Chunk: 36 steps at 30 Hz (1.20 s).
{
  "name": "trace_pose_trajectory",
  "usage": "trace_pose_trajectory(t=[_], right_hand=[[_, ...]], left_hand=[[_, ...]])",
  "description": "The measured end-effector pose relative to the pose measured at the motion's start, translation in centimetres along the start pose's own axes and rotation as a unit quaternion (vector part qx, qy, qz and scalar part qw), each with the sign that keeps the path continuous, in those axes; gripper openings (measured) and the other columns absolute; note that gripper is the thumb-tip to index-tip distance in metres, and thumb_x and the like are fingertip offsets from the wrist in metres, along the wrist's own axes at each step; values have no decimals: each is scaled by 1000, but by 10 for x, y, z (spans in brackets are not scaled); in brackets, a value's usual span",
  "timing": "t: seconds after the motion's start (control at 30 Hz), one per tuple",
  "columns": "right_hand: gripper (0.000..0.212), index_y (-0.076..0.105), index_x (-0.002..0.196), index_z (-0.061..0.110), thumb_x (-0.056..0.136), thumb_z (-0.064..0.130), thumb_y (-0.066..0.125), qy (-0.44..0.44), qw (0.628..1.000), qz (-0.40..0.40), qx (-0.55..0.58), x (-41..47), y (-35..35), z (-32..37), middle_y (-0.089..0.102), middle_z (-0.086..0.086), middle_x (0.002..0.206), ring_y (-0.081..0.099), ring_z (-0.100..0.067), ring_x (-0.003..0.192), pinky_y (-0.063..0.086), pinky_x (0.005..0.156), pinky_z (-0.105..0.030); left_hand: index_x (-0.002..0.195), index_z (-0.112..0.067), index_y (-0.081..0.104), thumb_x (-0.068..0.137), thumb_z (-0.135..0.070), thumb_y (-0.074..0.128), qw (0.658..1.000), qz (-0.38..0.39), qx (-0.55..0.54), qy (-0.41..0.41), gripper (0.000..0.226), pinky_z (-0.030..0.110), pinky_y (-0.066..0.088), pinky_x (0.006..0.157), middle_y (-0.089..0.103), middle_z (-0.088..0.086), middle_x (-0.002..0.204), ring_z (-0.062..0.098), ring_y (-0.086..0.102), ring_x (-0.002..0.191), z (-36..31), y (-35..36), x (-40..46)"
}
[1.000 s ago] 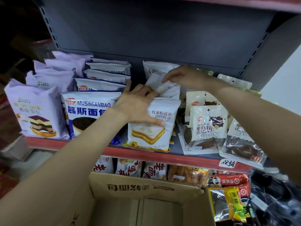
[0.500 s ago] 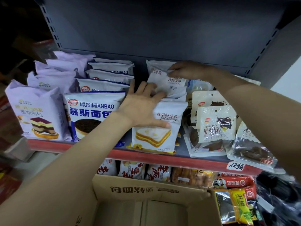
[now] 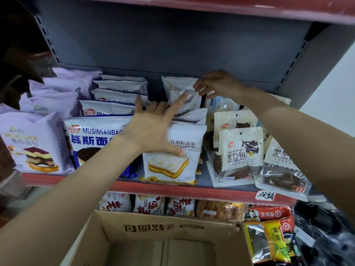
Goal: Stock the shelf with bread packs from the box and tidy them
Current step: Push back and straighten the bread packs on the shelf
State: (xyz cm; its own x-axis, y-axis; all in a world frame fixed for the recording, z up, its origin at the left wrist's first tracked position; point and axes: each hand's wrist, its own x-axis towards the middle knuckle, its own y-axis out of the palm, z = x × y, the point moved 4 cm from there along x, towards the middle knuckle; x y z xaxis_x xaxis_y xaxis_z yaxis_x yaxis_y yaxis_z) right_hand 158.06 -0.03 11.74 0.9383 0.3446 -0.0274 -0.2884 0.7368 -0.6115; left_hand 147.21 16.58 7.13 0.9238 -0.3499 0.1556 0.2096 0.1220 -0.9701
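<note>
While I am watching the head view from my remote station, I am seeing both hands working one row of white plastic bread packs on the grey metal shelf with its red front lip. The left hand is lying spread wide, fingers straight, across the top of the front white bread pack printed with a yellow sandwich picture; the thumb is pressing its face and the forefinger is pointing up toward the rear of the row. That front pack is standing upright just behind the shelf lip. The right hand is reaching to the back of the same row, its fingertips pinching the upper right edge of the rear white bread pack, which is leaning upright near the back panel. Further white packs are sitting between those two, mostly hidden by the left hand.

Just left of this row, white-and-blue packs marked MUSIMIANBAO are standing in a file, and pale purple cake packs are standing left of those. To the right, clear-and-cream packs of dark bread are lying overlapped. Below the shelf, the open brown cardboard box is sitting with its flaps up; I am seeing only bare cardboard in the part of its interior in view.
</note>
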Motion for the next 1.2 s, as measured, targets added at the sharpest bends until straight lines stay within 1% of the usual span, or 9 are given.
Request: trace_pose_trajectory(t=[0.07, 0.17, 0.27, 0.37, 0.5, 0.63, 0.77, 0.93, 1.2], right_hand=[[18, 65, 100, 14, 94, 16, 48, 7, 999, -16, -35, 8, -2, -9, 65, -5, 104, 60, -19, 97, 46, 75, -24], [25, 65, 112, 10, 93, 16, 51, 0, 995, -17, -103, 15, 2, -20, 65, -7, 117, 62, -23, 106, 45, 68, -13], [25, 66, 112, 9, 93, 15, 52, -23, 993, -31, -112, 15, 5, -28, 66, -6, 117, 62, -21, 103, 40, 57, -3], [24, 68, 112, 13, 94, 17, 52, -59, 976, -29, -209, 14, 6, -37, 64, -4, 121, 56, -17, 112, 35, 77, -11], [26, 66, 113, 15, 91, 11, 53, -71, 965, -27, -250, 17, 1, -51, 63, -5, 123, 57, -18, 112, 41, 88, -20], [30, 64, 116, 15, 90, 7, 52, -98, 952, -24, -290, 24, 0, -52, 61, -8, 124, 56, -23, 113, 44, 96, -29], [31, 62, 119, 11, 90, 5, 54, -135, 939, 24, -317, 34, 7, -52, 59, -8, 127, 55, -25, 115, 44, 97, -32], [41, 58, 123, 14, 83, 15, 69, -147, 907, 102, -382, 54, 10, -54, 62, -6, 120, 58, -24, 107, 45, 90, -32], [32, 65, 106, 20, 76, 19, 76, -199, 885, 116, -405, 71, 19, -59, 70, 0, 104, 64, -18, 97, 47, 77, -27]], left_hand=[[143, -38, -26, 50, -94, 36, 999, 7, 31, -16, 125, 65, 7, 110, 41, 13, 136, 33, 40, 127, 3, 1, -1], [148, -41, -5, 55, -93, 42, 999, 43, 15, -28, 116, 67, 2, 110, 29, 11, 146, 35, 29, 136, 5, 5, 4], [149, -30, 14, 50, -100, 26, 998, 46, -26, -44, 121, 65, -1, 112, 14, 0, 157, 28, 22, 141, -8, 0, 9], [143, -15, 27, 48, -98, 9, 996, -8, -42, -84, 128, 62, 6, 112, 36, 3, 147, 26, 37, 133, -34, -9, 21], [146, -26, 24, 75, -71, 40, 992, -38, -54, -107, 85, 54, 22, 109, 42, 6, 136, 33, 40, 121, -50, -5, 37], [103, -12, 68, 79, -46, 47, 975, -208, -58, -48, 46, 42, 47, 77, 60, 14, 105, 38, 56, 93, -47, -2, 24], [88, -13, 71, 90, -43, 41, 970, -233, -42, -60, 43, 41, 48, 69, 62, 12, 96, 36, 57, 87, -45, 3, 9], [81, -15, 73, 87, -36, 46, 961, -265, -29, -71, 35, 38, 48, 65, 62, 9, 90, 34, 57, 79, -48, 3, 6], [77, -14, 72, 81, -33, 49, 957, -277, -36, -80, 30, 36, 46, 61, 61, 8, 87, 33, 56, 77, -50, 4, 2]])
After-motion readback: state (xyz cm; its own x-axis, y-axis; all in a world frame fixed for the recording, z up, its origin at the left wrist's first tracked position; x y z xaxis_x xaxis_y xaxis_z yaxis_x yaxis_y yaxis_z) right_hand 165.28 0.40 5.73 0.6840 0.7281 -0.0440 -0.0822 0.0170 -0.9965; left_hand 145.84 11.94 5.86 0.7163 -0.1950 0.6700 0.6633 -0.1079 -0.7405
